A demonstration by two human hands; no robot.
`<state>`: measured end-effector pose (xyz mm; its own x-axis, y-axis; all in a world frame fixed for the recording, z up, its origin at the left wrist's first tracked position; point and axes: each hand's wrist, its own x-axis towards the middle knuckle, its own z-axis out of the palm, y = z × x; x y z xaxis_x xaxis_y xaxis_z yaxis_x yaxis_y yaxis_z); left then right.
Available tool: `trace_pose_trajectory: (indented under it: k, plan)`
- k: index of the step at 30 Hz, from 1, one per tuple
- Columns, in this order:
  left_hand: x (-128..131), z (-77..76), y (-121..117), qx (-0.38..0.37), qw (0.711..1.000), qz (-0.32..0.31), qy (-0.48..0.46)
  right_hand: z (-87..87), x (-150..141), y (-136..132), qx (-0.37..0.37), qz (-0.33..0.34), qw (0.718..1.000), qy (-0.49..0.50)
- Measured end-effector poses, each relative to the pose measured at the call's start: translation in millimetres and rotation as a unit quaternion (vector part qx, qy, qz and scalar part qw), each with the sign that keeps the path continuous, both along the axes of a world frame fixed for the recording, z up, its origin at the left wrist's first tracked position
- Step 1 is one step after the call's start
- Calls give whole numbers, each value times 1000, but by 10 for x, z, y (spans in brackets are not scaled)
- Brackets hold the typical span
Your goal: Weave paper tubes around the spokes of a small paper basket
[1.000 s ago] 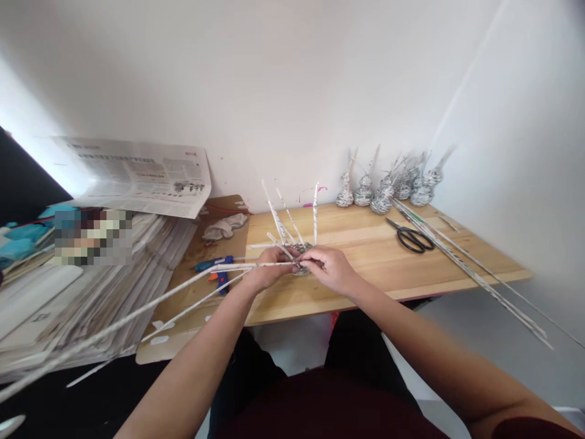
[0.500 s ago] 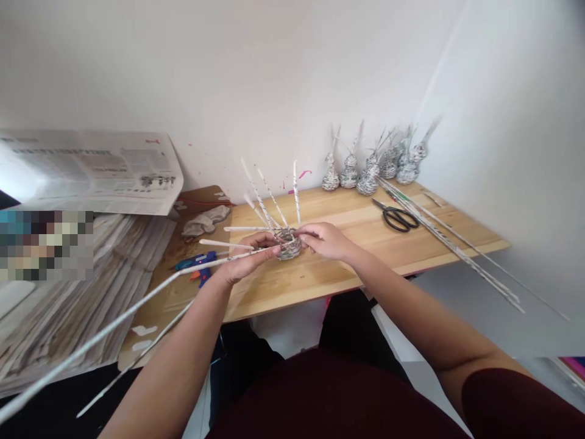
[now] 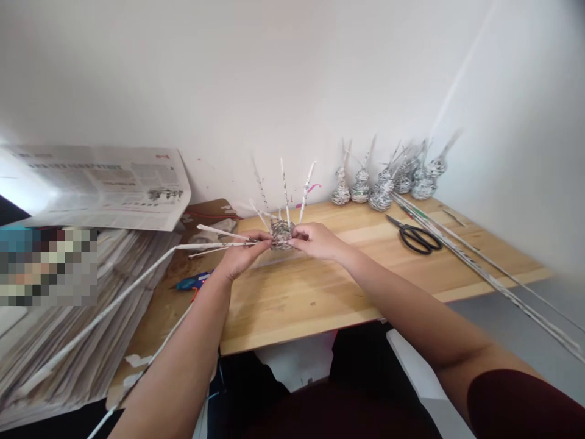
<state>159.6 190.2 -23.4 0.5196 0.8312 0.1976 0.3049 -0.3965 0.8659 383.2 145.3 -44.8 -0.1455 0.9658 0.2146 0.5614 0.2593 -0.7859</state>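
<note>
Between my hands, over the wooden board, is a small round basket woven from rolled newspaper (image 3: 280, 236). Several paper spokes stick up and out from its rim. My left hand (image 3: 247, 251) is closed at its left side, pinching a long white paper tube (image 3: 137, 289) against the weave. That tube bends and runs down to the lower left. My right hand (image 3: 315, 241) grips the basket's right rim between thumb and fingers. The left hand's far fingers are partly hidden behind the spokes.
Several woven gourd-shaped pieces (image 3: 381, 190) stand at the back right. Black scissors (image 3: 417, 238) and long paper tubes (image 3: 479, 271) lie on the board (image 3: 292, 305). Left are a blue glue gun (image 3: 192, 282), a crumpled cloth (image 3: 214, 235) and stacked newspapers (image 3: 91, 317).
The basket has turned and tilted in my hands, so its spokes point differently. The long tube's bend has shifted upward. My view has shifted, moving the board's contents lower and rightward.
</note>
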Motion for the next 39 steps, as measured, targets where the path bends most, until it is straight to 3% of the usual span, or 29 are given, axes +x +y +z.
trace_pose_trajectory:
  k: [7, 12, 17, 19, 22, 26, 28, 30, 33, 35, 39]
  plan:
    - [27, -269, 11, -15, 999, -9, 39, -210, -10, 63, 67, 32, 991, -112]
    - [90, -245, 55, -31, 999, -24, 27, -307, 92, 69, 99, 31, 989, -104]
    - [143, -251, 131, -49, 998, -18, 35, -241, 170, 28, 118, 36, 989, -76]
    - [146, -267, 156, -60, 997, -12, 38, -182, 191, -8, 162, -2, 986, -40]
    - [132, -269, 183, -61, 998, -10, 25, -108, 236, -11, 213, -110, 968, 74]
    - [113, -244, 209, -52, 998, -13, 28, -95, 338, 138, 168, -198, 918, 299]
    - [112, -243, 215, -54, 998, -21, 37, -123, 375, 215, 125, -205, 910, 338]
    - [116, -253, 213, -59, 997, -17, 42, -161, 379, 252, 93, -156, 941, 286]
    - [122, -267, 202, -45, 997, -20, 62, -214, 344, 242, 79, -44, 989, 117]
    - [126, -269, 201, -33, 996, -32, 72, -240, 334, 227, 87, -16, 995, 37]
    - [157, -257, 227, -38, 997, -40, 60, -273, 386, 234, 102, -2, 994, -34]
